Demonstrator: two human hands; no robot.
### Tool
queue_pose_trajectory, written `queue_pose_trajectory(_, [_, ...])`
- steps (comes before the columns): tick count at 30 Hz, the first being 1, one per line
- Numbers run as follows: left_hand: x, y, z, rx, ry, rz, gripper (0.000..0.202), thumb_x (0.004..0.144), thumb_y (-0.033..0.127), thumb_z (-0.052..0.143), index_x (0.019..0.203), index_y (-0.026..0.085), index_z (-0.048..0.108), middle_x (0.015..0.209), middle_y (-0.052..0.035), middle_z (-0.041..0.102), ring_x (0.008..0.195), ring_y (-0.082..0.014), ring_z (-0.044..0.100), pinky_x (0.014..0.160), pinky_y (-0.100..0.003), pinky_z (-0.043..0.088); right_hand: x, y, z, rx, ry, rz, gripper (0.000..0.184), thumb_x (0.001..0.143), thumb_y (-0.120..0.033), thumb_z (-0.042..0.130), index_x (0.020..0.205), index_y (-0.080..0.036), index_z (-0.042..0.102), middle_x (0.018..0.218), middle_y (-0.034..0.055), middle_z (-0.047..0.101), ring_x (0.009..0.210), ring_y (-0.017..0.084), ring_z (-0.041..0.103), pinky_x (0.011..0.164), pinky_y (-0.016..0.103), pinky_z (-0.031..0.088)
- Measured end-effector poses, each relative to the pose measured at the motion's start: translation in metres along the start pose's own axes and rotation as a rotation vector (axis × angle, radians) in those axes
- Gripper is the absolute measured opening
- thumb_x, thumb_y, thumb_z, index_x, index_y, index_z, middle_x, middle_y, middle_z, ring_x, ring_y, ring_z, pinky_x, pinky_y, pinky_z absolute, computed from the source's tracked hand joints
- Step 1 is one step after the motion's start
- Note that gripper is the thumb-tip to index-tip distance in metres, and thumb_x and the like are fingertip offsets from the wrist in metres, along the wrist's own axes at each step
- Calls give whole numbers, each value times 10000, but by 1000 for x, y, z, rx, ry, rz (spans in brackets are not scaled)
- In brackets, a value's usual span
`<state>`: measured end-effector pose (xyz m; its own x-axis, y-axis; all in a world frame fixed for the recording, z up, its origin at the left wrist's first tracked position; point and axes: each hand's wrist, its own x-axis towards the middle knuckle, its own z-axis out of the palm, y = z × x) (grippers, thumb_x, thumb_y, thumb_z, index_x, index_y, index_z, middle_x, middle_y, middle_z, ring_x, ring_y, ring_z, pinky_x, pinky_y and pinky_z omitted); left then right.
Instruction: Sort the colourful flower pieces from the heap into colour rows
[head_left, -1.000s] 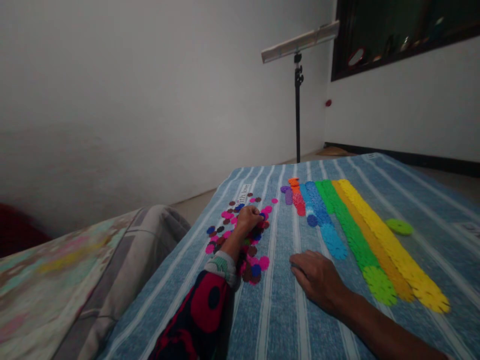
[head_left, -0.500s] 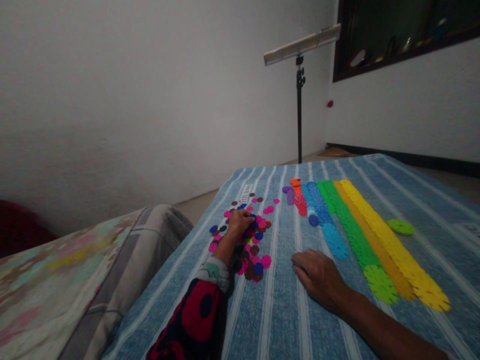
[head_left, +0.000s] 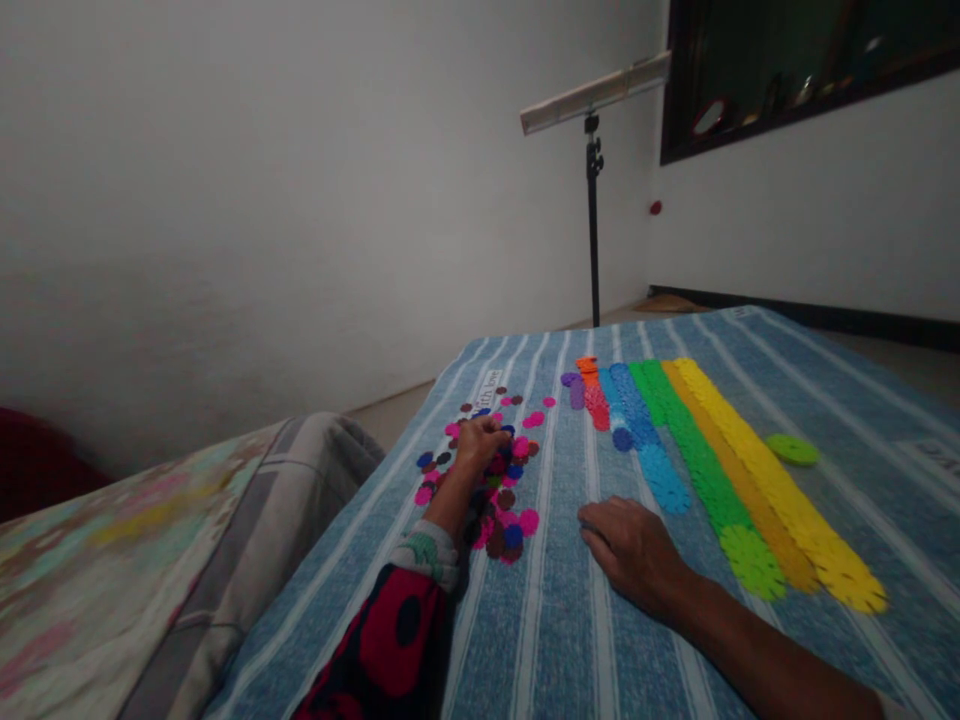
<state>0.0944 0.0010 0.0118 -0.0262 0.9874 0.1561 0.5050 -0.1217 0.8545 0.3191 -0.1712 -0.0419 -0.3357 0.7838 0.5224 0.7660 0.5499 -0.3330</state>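
My left hand (head_left: 478, 442) reaches into a loose pile of notched plastic discs (head_left: 512, 535), mostly pink, brown and dark blue. Its thumb and fingers are pinched together over the pile; what lies between the fingertips is too small to make out. My right hand (head_left: 628, 548) rests on the striped cloth between the pile and the sorted rows, fingers curled in, with no disc showing in it. Overlapping discs form a yellow row (head_left: 772, 470), an orange-yellow row (head_left: 750, 490), a green row (head_left: 690, 450), a blue row (head_left: 637, 405) and a short red-orange row (head_left: 594, 395).
A few purple discs (head_left: 576, 392) lie left of the red ones. One lime green disc (head_left: 793, 449) sits apart on the right. Blue striped cloth (head_left: 570, 620) covers the surface. A patterned cloth (head_left: 150, 540) drapes another surface at left. Behind stands a lamp on a pole (head_left: 593, 230).
The view has shifted slightly, so things on the right appear a little further left. Both hands stay in nearly the same places, and the rows look unchanged.
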Motion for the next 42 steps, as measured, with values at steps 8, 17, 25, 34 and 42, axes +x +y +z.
queue_pose_trajectory(8, [-15,20,32,-84,-126,-15,163,582,218,689,631,165,543,521,43,562,501,-99,534,488,-203,392,1,-1,0,-14,-16,13,112,870,-111,543,835,-212,578,762,8,617,741,187,547,698,308,332])
queue_pose_trajectory(17, [-16,42,117,-144,-371,60,119,576,132,673,618,145,562,533,40,561,486,-80,505,481,-196,360,5,-2,-2,-39,-22,28,103,851,-110,567,820,-208,571,758,6,622,747,185,552,693,306,334])
queue_pose_trajectory(25, [-20,71,150,19,-441,216,112,593,86,681,606,140,584,545,50,517,525,-72,460,519,-198,340,6,-2,-2,-34,-35,22,103,848,-108,569,867,-208,585,781,14,635,767,189,563,713,309,351])
queue_pose_trajectory(34, [-29,71,146,246,-376,391,95,659,91,664,737,144,670,710,5,640,685,-124,551,674,-237,422,7,-4,-5,-50,-42,27,91,860,-110,563,841,-198,580,768,18,623,750,186,563,704,309,349])
queue_pose_trajectory(42, [-33,60,130,318,-308,396,110,721,163,629,809,155,695,774,-4,652,727,-136,560,717,-247,437,5,-3,-2,-42,-29,26,95,855,-108,569,850,-201,580,773,15,633,753,186,557,706,306,345])
